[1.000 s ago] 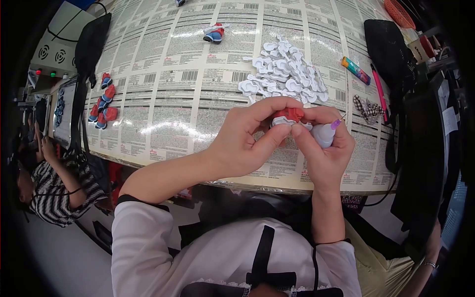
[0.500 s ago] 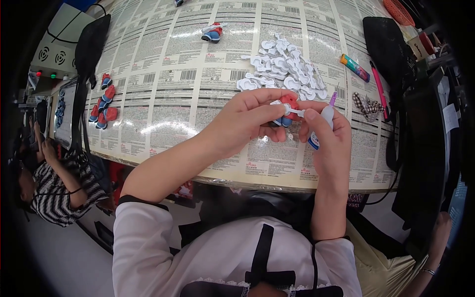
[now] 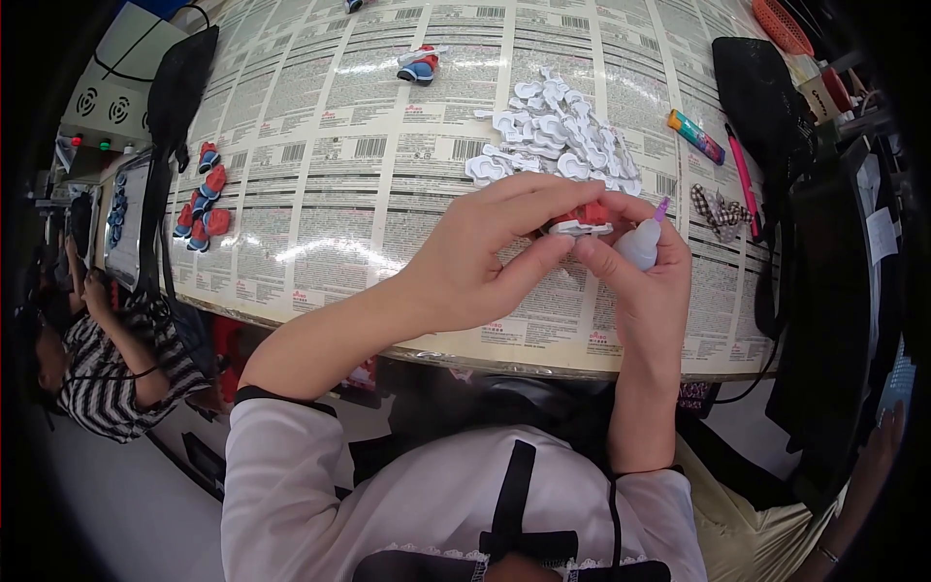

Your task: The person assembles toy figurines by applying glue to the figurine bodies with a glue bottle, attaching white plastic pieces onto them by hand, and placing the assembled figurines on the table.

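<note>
My left hand [image 3: 485, 262] pinches a small red toy shoe with a white sole [image 3: 582, 219] between thumb and fingers. My right hand [image 3: 645, 281] touches the same shoe with its fingertips and also grips a small white glue bottle with a purple tip [image 3: 644, 239]. Both hands hover over the near edge of the table [image 3: 339, 223], which is covered in printed paper sheets. Just beyond my hands lies a pile of white soles [image 3: 553, 141].
Several finished red and blue shoes [image 3: 201, 199] lie at the table's left, one more shoe [image 3: 419, 65] at the far middle. A marker [image 3: 695, 136], pink pen [image 3: 744, 179], checked bow [image 3: 716, 209] and black bag [image 3: 756, 87] sit right. A person in a striped top [image 3: 97, 359] sits lower left.
Both hands shifted slightly as they turned the shoe. The glue bottle's tip rose from pointing down near the shoe to pointing up beside it.
</note>
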The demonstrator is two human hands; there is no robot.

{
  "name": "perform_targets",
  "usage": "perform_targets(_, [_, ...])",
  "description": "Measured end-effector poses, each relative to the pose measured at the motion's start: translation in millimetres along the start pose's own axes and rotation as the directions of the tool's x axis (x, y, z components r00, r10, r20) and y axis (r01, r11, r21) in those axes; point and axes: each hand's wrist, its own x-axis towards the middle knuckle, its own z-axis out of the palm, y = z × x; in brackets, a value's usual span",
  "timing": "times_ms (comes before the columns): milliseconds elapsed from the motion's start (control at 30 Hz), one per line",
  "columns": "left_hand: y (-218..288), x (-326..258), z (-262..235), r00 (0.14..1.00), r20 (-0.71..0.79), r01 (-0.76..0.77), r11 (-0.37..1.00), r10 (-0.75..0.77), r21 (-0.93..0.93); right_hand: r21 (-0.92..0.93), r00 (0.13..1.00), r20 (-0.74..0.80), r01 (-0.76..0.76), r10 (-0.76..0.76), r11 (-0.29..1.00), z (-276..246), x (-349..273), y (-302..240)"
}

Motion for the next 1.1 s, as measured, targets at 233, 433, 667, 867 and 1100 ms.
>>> perform_targets(233, [10.9, 1.2, -2.3, 0.947, 0.067, -0.308, 0.83, 0.314, 0.464, -0.065, 0.974, 0.007, 0.227, -0.227, 0.972, -3.6, 0.0, 4.6])
perform_targets(433, [12.6, 0.7, -0.9, 0.946, 0.02, -0.3, 0.85, 0.323, 0.434, -0.088, 0.978, 0.057, 0.204, -0.199, 0.975, -7.2, -3.2, 4.6])
perform_targets(667, [7.8, -2.1, -0.9, 0.943, 0.016, -0.31, 0.864, 0.331, 0.396, -0.157, 0.961, 0.031, 0.276, -0.274, 0.948, -1.4, -5.9, 3.4])
perform_targets(867, [9.4, -4.1, 2.1, 0.938, -0.02, -0.31, 0.864, 0.346, 0.396, -0.201, 0.944, 0.007, 0.325, -0.33, 0.924, 1.5, -7.0, 5.8])
perform_targets(1100, [8.1, -2.4, 2.9, 0.946, 0.005, -0.302, 0.872, 0.325, 0.386, -0.243, 0.953, 0.01, 0.295, -0.302, 0.924, -3.2, -9.4, 5.3])
